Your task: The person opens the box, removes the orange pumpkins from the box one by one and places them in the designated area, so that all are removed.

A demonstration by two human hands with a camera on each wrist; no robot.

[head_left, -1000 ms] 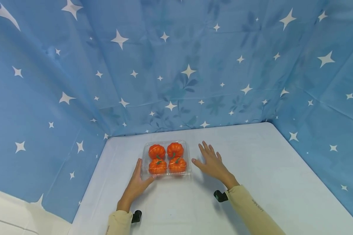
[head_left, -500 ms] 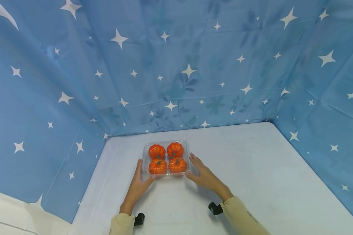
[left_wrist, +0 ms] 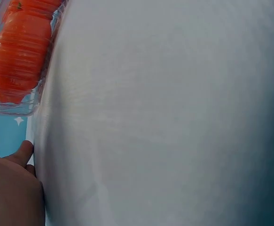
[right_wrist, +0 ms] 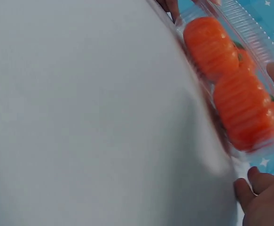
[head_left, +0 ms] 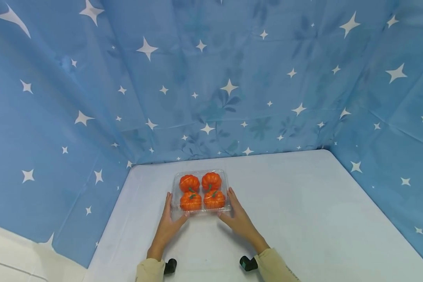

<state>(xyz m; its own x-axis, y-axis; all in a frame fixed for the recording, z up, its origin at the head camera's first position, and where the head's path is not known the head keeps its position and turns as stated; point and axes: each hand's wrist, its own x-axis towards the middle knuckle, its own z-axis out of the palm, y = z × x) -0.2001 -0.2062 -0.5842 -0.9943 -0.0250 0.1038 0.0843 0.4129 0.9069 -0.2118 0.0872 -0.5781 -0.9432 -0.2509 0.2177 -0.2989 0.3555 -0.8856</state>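
Note:
A clear plastic clamshell box (head_left: 175, 192) with a ridged rim lies on the table, holding several small orange pumpkins (head_left: 190, 201) with green stems. At its left side is my left hand (head_left: 165, 229), fingers extended along the edge and thumb by the front left corner. My right hand (head_left: 242, 226) mirrors it on the right, its thumb right at the front right corner. In the left wrist view, the box's near end shows above the left hand (left_wrist: 12, 188). The right wrist view has orange pumpkins (right_wrist: 245, 108) inside the box above the right hand (right_wrist: 268, 202).
The box stands on a white-covered table (head_left: 303, 211), toward its far left. Blue star-patterned curtains (head_left: 229, 58) hang behind it and along both sides. A dark device (head_left: 248, 263) sits at the right wrist, and a matching one (head_left: 170, 266) at the left.
My right hand has come in from the right and moved left to the box's right side, thumb to the front corner. The left hand stays at the left side; the box has not visibly moved.

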